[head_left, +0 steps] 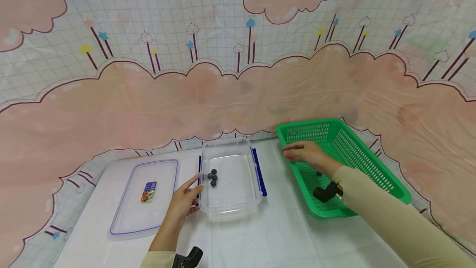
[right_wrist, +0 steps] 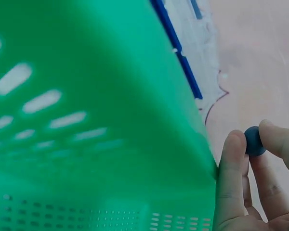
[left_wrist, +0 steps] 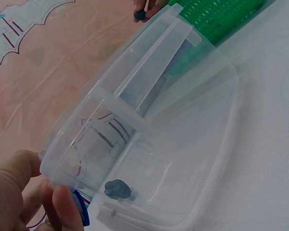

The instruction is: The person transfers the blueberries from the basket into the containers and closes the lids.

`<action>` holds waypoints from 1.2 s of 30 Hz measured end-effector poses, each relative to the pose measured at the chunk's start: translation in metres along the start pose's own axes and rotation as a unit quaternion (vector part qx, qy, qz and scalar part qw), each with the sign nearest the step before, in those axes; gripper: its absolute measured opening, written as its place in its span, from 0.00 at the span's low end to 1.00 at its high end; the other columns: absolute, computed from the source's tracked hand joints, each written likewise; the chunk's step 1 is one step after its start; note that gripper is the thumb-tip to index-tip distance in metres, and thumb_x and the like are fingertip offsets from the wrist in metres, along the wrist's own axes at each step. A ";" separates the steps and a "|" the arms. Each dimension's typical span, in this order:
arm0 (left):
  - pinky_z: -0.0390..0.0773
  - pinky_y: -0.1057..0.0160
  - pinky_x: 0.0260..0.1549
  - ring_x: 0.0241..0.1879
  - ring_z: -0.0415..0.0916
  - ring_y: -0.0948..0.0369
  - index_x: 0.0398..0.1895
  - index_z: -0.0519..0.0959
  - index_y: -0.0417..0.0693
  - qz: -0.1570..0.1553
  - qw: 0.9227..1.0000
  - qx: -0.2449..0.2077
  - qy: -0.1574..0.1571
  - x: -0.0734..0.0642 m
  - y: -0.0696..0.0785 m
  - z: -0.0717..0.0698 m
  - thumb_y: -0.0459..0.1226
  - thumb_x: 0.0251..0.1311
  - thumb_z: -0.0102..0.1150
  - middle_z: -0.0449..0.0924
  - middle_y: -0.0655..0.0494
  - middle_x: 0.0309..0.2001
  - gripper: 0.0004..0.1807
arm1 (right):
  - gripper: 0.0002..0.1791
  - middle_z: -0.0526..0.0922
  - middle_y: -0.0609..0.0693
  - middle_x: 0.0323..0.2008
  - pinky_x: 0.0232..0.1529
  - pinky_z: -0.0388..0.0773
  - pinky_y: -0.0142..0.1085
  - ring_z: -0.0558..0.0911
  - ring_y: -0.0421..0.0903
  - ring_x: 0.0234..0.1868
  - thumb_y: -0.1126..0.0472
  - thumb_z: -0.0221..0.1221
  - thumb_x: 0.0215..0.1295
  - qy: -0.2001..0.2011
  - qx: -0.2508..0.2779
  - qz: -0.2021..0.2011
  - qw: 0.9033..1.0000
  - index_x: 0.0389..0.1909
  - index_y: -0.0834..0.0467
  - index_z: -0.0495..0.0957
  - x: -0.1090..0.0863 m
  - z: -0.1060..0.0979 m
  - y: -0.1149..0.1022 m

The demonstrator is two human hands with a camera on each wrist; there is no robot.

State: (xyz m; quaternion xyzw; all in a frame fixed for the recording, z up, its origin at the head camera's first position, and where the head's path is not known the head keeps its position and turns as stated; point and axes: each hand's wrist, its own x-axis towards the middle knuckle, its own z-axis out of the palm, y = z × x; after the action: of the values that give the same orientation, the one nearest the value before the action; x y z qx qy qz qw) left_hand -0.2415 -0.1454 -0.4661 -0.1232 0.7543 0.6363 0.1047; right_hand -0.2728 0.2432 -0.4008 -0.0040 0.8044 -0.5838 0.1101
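Note:
A clear plastic box point(head_left: 232, 197) with blue side clips stands in the middle, several blueberries point(head_left: 213, 183) lying near its left wall. My left hand point(head_left: 182, 202) holds that wall, thumb point(left_wrist: 21, 168) on the rim and other fingers lower, by a blue clip. Over the left rim of a green basket point(head_left: 357, 152), my right hand point(head_left: 306, 154) pinches one blueberry point(right_wrist: 254, 141) between thumb and fingertips. In the head view this blueberry shows only as a dark spot at the fingertips. Part of the basket's inside is hidden under the right forearm.
On the left lies the box's clear lid point(head_left: 126, 214) with a blue-lined rim and a colourful label point(head_left: 148, 192). A patterned cloth point(head_left: 223, 102) rises behind the white tabletop point(head_left: 282, 226). Inside the basket, a small dark thing point(head_left: 318, 173) shows beneath the right wrist.

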 end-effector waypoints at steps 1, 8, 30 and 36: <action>0.77 0.68 0.23 0.24 0.67 0.65 0.70 0.69 0.60 0.000 1.000 0.000 0.000 0.000 0.000 0.000 0.41 0.66 0.59 0.70 0.55 0.35 0.28 | 0.27 0.75 0.67 0.60 0.58 0.77 0.44 0.83 0.51 0.54 0.59 0.60 0.68 -0.001 -0.002 -0.002 1.000 0.63 0.71 0.71 0.001 0.002 -0.001; 0.78 0.68 0.24 0.24 0.67 0.65 0.70 0.70 0.60 -0.003 1.000 0.000 0.000 0.000 0.000 0.000 0.41 0.66 0.59 0.69 0.55 0.35 0.28 | 0.24 0.79 0.65 0.57 0.53 0.81 0.39 0.85 0.48 0.50 0.64 0.61 0.67 -0.001 0.017 -0.008 1.000 0.61 0.71 0.73 0.011 0.018 -0.005; 0.78 0.67 0.24 0.25 0.67 0.64 0.71 0.69 0.60 -0.003 1.000 0.005 0.000 -0.001 0.001 0.000 0.41 0.67 0.58 0.69 0.54 0.37 0.28 | 0.19 0.82 0.64 0.51 0.52 0.81 0.42 0.86 0.48 0.45 0.68 0.62 0.65 -0.011 0.033 0.009 0.999 0.55 0.72 0.77 0.030 0.070 -0.014; 0.78 0.67 0.24 0.25 0.67 0.64 0.71 0.69 0.60 -0.003 1.000 0.006 0.000 -0.001 0.000 0.000 0.41 0.67 0.58 0.69 0.54 0.37 0.28 | 0.17 0.84 0.63 0.46 0.51 0.81 0.43 0.86 0.48 0.42 0.71 0.63 0.62 -0.005 0.044 0.017 0.999 0.52 0.72 0.79 0.034 0.080 -0.015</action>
State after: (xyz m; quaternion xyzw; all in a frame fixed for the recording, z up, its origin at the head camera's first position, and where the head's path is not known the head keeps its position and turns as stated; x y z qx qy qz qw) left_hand -0.2405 -0.1456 -0.4652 -0.1246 0.7575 0.6318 0.1069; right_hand -0.2929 0.1585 -0.4163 0.0117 0.7772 -0.6168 0.1239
